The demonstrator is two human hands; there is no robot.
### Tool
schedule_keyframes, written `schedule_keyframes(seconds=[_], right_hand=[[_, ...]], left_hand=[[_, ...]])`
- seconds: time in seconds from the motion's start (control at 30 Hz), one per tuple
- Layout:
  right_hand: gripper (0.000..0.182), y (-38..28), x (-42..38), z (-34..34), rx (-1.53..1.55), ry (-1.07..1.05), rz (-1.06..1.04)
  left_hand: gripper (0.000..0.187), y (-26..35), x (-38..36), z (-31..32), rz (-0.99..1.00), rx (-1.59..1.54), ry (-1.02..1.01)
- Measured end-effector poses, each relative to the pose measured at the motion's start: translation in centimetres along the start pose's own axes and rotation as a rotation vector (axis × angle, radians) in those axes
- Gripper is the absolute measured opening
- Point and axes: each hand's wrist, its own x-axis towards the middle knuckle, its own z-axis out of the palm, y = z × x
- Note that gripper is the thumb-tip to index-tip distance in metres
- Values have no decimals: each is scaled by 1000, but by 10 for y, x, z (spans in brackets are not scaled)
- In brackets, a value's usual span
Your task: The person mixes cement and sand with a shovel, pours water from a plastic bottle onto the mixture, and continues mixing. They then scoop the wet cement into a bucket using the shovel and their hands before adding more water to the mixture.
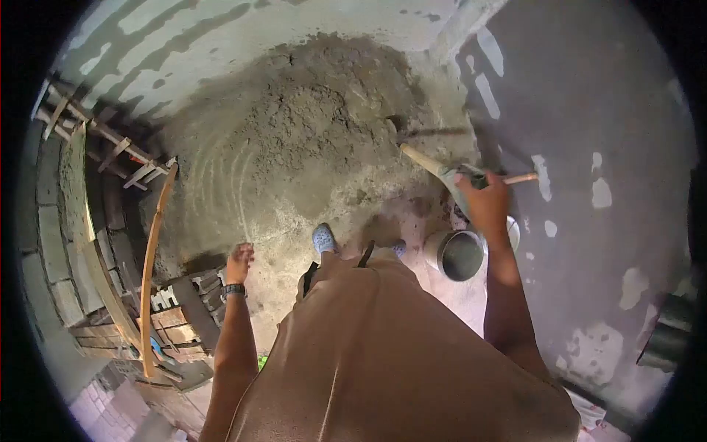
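Observation:
My right hand [486, 202] is wrapped round the wooden handle of a hoe [421, 158]. The handle slants from beside the wall down toward the floor, and its small dark head rests at the right edge of a heap of wet grey mortar [309, 121]. Part of the handle is covered by my fingers. My left hand [240, 261], with a dark watch on the wrist, hangs free at my left side. Its fingers are loosely bent and apart, with nothing in them.
A metal bucket [458, 255] with grey contents stands by my right leg. A wooden ladder-like frame [110, 144], a long curved plank [153, 258] and stacked bricks [173, 324] line the left. Patchy plastered walls [582, 110] rise at the back and right.

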Motion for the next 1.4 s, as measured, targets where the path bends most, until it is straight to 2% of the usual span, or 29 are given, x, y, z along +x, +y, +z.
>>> schedule_keyframes(seconds=[0.03,0.07,0.1,0.17,0.2,0.27,0.33,0.4,0.53,0.6,0.63,0.7,0.77,0.8,0.83,0.87,0.9,0.93,0.97,1.0,1.03,1.07,1.1,1.17,1.23,1.27,1.33,1.37,1.4], right_hand=[[33,4,-7,7,-134,124,-220],[37,-9,-17,13,84,-152,1],[37,-2,-28,23,90,-147,50],[44,22,-33,39,54,-331,128],[44,35,-22,39,65,-309,148],[48,65,-36,32,13,-218,92],[49,102,-38,25,20,-142,133],[49,129,-42,21,31,-77,170],[46,161,-40,7,217,-129,135],[42,174,-40,-3,244,-138,154],[40,180,-42,-16,252,-136,177],[44,209,-60,-54,482,-116,393],[46,285,-125,-70,516,-52,386],[42,329,-184,-63,707,12,499],[47,336,-225,-49,801,417,828],[47,356,-229,-71,1149,220,978],[45,376,-262,-67,1148,248,1141],[41,388,-291,-57,1081,275,1180],[32,387,-319,-40,1226,651,1336],[26,400,-363,-34,1273,716,1475],[25,403,-389,-38,1133,786,1724],[24,397,-397,-41,887,815,1899],[21,376,-341,-39,442,546,1883],[32,377,-502,-56,116,253,1828],[34,373,-505,-65,488,402,1867],[34,374,-488,-58,481,398,1884],[45,397,-441,-11,619,655,2111],[49,409,-419,17,660,750,2187],[41,421,-414,62,603,765,2135]], left_hand=[[35,12,14,9,-3,22,-15],[35,16,30,20,-28,33,-55],[36,13,39,27,-57,57,-104],[39,-6,78,56,15,560,-207],[42,34,69,76,91,696,-301],[44,64,71,115,134,681,-470],[44,105,81,166,189,745,-545],[46,146,87,212,334,864,-701],[49,198,101,324,434,892,-781],[64,220,109,389,434,885,-811],[64,231,111,427,436,910,-822],[83,243,102,507,-138,470,-633],[95,223,108,585,-396,128,-587],[94,200,113,624,-527,13,-584],[92,168,117,659,-655,-113,-565],[82,116,120,694,-716,-284,-642],[73,61,114,726,-771,-454,-711],[58,12,96,758,-853,-517,-659],[44,-24,71,785,-934,-577,-612],[34,-44,40,789,-857,-527,-602],[26,-54,4,788,-777,-484,-597],[23,-62,-21,798,-895,-328,-568],[20,-74,-42,802,-1010,-164,-534],[20,-107,-89,789,-1086,-253,-602],[21,-120,-113,790,-1237,-154,-561],[20,-117,-111,794,-1231,-102,-554],[18,-122,-87,801,-1247,-61,-588],[16,-126,-64,809,-1206,-102,-554],[11,-120,-22,817,-981,-57,-650]])
